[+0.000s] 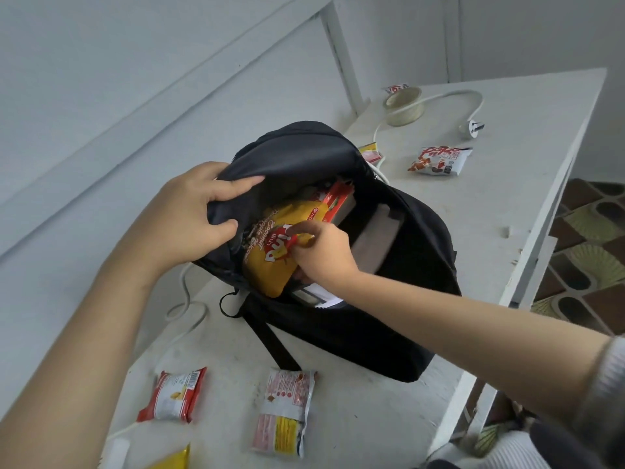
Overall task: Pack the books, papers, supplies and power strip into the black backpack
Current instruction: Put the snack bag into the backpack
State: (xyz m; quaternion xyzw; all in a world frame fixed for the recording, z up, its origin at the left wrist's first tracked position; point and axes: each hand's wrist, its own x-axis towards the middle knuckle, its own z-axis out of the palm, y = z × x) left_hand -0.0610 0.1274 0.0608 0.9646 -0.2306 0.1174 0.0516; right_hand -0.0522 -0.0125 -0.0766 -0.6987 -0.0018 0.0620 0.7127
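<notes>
The black backpack (355,316) lies on the white worktop (507,164), mouth open. The left hand (189,218) pinches the flap and holds it up. The right hand (321,252) has its grip closed on a yellow biscuit packet (277,245), half inside, long axis running from near-left up toward a red book (338,201) deeper in.

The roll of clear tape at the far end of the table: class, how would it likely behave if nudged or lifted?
The tape roll lies flat, so a nudge would probably slide it, not roll it. Being a rigid ring, it should keep its shape when lifted. The white cord runs close by and might snag.
</notes>
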